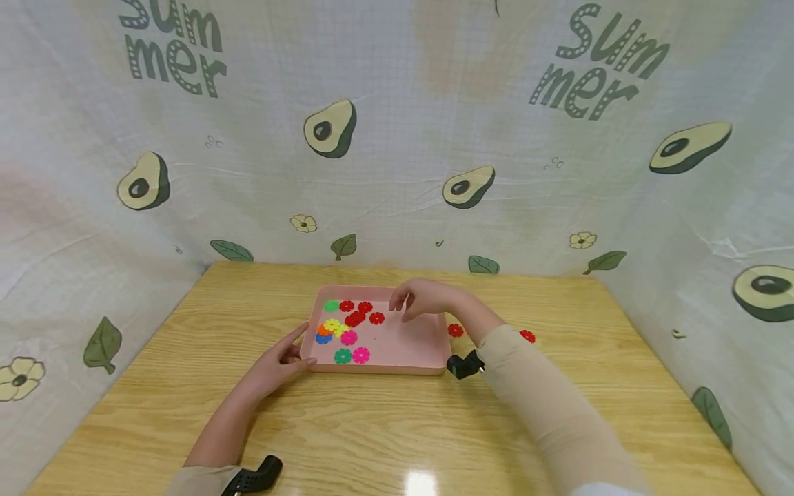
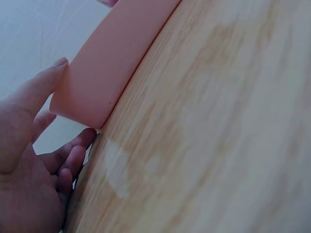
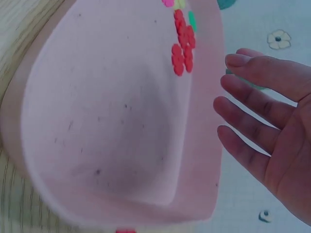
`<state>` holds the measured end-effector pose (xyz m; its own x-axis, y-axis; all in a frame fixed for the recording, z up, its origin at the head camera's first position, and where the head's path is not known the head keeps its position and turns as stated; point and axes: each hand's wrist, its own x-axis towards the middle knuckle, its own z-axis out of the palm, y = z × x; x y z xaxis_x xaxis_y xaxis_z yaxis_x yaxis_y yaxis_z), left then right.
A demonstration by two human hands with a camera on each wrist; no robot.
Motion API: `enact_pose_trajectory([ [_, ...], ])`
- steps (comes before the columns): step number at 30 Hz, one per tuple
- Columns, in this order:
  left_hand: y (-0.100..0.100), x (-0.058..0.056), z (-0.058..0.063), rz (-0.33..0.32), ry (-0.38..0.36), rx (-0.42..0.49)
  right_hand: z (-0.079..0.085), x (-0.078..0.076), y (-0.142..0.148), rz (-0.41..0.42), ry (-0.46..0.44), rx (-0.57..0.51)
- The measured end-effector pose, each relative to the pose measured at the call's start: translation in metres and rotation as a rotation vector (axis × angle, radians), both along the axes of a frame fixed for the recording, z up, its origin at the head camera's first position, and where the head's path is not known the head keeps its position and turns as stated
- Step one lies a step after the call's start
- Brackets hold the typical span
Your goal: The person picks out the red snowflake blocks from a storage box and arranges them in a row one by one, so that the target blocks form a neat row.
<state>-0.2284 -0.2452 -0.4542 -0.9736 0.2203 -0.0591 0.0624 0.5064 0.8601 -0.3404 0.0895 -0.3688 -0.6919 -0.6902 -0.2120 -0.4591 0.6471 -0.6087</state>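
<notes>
L hand [image 1: 279, 362] holds near-L corner of pink tray [image 1: 384, 369] on worktop [image 1: 372, 427]; fingertips by base (L-wrist view only). In tray: 2 magenta discs [image 1: 361, 355]. Off tray's R edge: 2 red discs [image 1: 455, 331]. R hand [image 1: 424, 297], nr far edge: fingers apart, empty (R-wrist view).

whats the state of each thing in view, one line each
pink tray, open-topped, flat on the table
discs in the tray, some overlapping, mostly in its left half
two red discs, lying on the table, right of the tray
left hand, holding the tray's near left corner
right hand, above the tray, nothing seen in it
printed cloth, hanging, creased
</notes>
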Motion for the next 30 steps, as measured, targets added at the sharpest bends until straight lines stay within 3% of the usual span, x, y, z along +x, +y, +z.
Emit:
enact_pose_trajectory([
  [14,0.0,0.001,0.0,0.003,-0.011,0.036,-0.012,-0.012,-0.034,0.019,-0.031,0.008],
  [30,0.0,-0.001,-0.003,-0.004,-0.003,0.062,-0.024,-0.029,-0.055,0.009,0.01,0.145],
])
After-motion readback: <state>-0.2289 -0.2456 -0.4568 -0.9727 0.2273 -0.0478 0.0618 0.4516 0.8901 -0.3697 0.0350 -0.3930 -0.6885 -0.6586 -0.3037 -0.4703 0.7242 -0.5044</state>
